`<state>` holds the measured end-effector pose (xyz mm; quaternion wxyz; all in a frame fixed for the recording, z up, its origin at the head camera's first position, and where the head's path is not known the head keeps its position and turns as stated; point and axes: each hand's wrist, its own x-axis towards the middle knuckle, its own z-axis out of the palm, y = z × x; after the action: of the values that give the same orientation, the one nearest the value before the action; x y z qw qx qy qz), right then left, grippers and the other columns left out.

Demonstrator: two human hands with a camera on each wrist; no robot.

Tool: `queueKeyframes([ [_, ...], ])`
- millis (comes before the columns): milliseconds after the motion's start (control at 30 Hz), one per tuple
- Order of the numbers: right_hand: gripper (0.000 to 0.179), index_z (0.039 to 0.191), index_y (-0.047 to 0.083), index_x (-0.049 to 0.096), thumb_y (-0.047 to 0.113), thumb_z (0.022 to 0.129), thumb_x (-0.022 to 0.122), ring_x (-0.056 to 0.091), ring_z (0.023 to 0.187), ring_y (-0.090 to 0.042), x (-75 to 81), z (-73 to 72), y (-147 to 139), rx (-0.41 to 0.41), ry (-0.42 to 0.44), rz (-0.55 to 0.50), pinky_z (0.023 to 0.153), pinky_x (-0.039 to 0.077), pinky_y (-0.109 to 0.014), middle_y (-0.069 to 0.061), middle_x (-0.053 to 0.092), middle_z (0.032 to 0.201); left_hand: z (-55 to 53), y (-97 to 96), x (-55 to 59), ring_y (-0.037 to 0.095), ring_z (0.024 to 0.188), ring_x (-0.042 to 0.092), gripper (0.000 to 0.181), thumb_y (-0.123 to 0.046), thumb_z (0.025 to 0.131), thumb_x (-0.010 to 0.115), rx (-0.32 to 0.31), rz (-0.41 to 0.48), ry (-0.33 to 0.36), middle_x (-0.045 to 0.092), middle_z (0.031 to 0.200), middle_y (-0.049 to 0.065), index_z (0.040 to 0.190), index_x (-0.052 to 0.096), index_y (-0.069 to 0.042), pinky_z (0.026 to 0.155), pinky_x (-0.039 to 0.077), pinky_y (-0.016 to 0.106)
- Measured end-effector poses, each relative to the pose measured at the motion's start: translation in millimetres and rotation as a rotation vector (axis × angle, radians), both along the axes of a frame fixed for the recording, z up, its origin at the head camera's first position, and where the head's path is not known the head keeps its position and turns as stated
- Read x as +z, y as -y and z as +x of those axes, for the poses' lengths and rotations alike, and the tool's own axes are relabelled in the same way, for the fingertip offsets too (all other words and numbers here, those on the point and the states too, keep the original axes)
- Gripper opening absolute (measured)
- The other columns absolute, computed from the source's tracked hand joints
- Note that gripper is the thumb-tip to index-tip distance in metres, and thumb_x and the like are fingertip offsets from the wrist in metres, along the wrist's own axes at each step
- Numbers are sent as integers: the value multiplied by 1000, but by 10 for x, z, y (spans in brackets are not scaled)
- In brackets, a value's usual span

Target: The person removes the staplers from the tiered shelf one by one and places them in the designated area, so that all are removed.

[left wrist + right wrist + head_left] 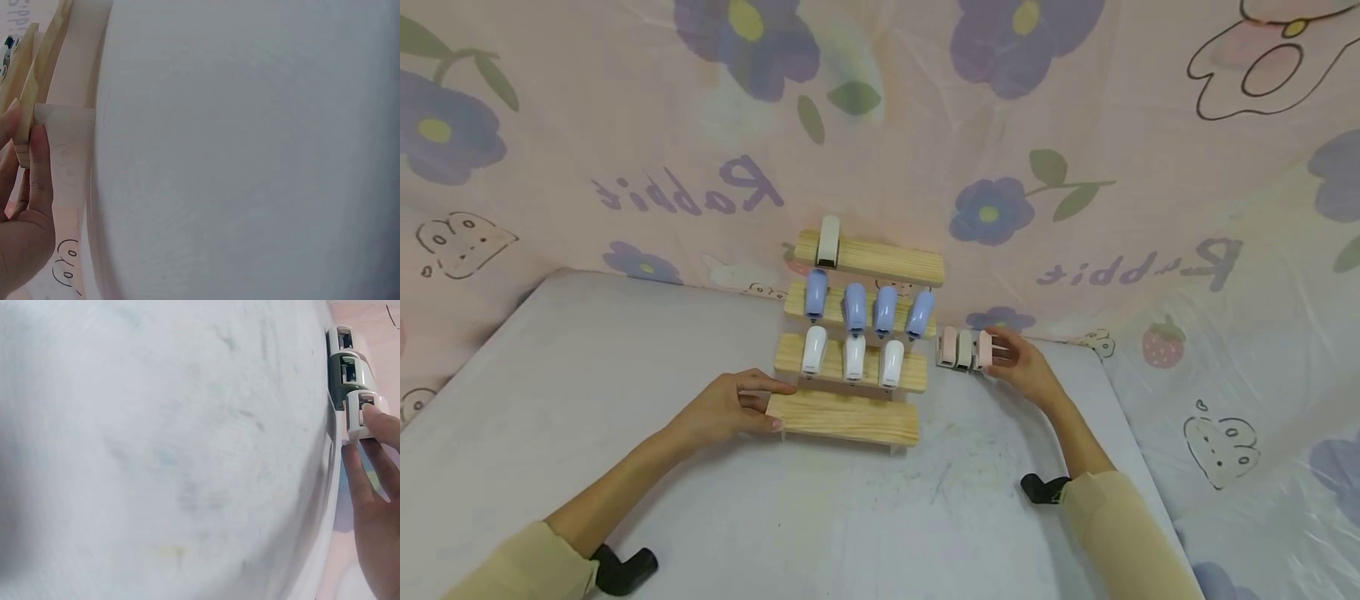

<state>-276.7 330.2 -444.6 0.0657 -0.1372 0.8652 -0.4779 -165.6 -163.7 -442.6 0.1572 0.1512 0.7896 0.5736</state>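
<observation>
A tiered wooden shelf rack (842,417) stands mid-table with small staplers on its steps. My left hand (718,408) grips the left end of the lowest board; the left wrist view shows fingers on both faces of the wood (39,81). To the rack's right, two pink staplers and a grey-green stapler (963,350) stand in a row. With thumb and fingers my right hand (1022,367) pinches the rightmost pink stapler (983,350). In the right wrist view the thumb lies on that stapler's (354,415) front end, beside the others.
One cream stapler (828,240) sits on the top step, several blue staplers (854,308) on the second, and three white staplers (853,358) on the third. A patterned curtain (880,167) rises behind the white tabletop (775,517).
</observation>
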Motion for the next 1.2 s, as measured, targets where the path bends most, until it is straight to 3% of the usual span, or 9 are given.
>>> queueKeyframes([
  [300, 73, 150, 4, 41, -9, 85, 72, 51, 126, -44, -72, -26, 16, -29, 17, 25, 95, 51, -30, -29, 48, 142, -2, -6, -7, 26, 102, 64, 53, -15, 78, 86, -3, 9, 6, 56, 129, 15, 127, 68, -8, 82, 53, 28],
  [567, 73, 149, -1, 39, -12, 84, 71, 51, 124, -45, -102, -41, 55, -22, 30, -21, 89, 50, -17, -32, 47, 141, -4, -14, -4, 26, 100, 65, 53, -14, 78, 86, 1, 10, 13, 56, 127, 16, 127, 68, -7, 82, 54, 29],
  [833, 75, 150, -3, 36, -11, 84, 71, 50, 125, -47, -87, -20, 84, -19, 31, -42, 91, 50, -21, -32, 43, 144, 1, -4, 1, 25, 98, 63, 53, -16, 77, 86, 8, 5, 12, 57, 126, 15, 127, 68, -8, 82, 53, 29],
  [1033, 76, 152, -2, 33, -3, 87, 73, 48, 127, -48, -57, 3, 76, -26, 23, -26, 84, 48, -14, -29, 39, 149, -8, -2, 2, 28, 105, 63, 53, -19, 79, 85, 2, -10, -7, 57, 126, 13, 128, 68, -10, 87, 52, 34],
  [1100, 76, 153, -1, 33, -2, 88, 73, 48, 127, -47, -56, 5, 77, -35, 26, -34, 85, 49, -16, -29, 40, 149, -6, -1, 1, 29, 109, 63, 53, -19, 79, 85, 2, -8, -8, 57, 127, 13, 128, 68, -10, 88, 53, 35],
  [1200, 74, 151, 0, 36, 0, 88, 74, 48, 129, -46, -41, 20, 92, -58, 12, -22, 94, 51, -30, -27, 41, 148, 6, 1, 2, 31, 110, 63, 53, -19, 79, 85, -2, -2, -6, 56, 129, 14, 128, 68, -10, 88, 53, 36],
])
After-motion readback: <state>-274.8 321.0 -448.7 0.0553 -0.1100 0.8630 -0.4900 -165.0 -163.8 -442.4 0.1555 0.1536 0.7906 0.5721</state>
